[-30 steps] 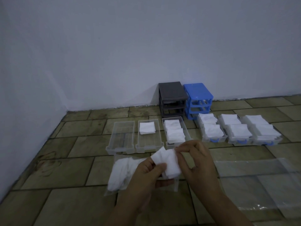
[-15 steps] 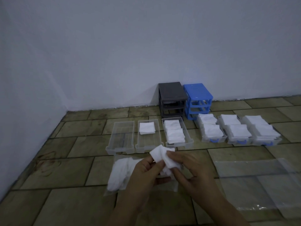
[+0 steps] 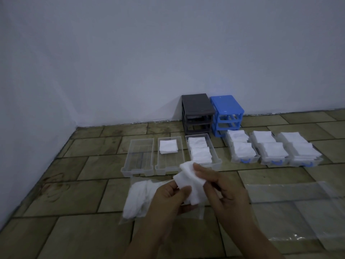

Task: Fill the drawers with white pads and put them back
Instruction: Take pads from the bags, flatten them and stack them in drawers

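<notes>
Both hands hold a small stack of white pads (image 3: 190, 182) above the floor. My left hand (image 3: 168, 199) grips the stack from below with thumb on top; my right hand (image 3: 222, 191) pinches its upper edge. Under them lies a clear bag of pads (image 3: 138, 199). Three clear drawers sit in a row: an empty one (image 3: 139, 157), one with a single pile of pads (image 3: 169, 156), and a full one (image 3: 202, 152). Three full drawers with blue handles (image 3: 242, 150) (image 3: 268, 152) (image 3: 298, 151) lie at the right. The grey frame (image 3: 197, 113) and blue frame (image 3: 226, 113) stand by the wall.
An empty clear plastic bag (image 3: 298, 212) lies flat on the tiled floor at the right. White walls meet in a corner at the left and close off the back.
My right hand has shifted over the stack, from pinching its right side to pinching its top edge. The stack stays between both hands, slightly fanned now.
</notes>
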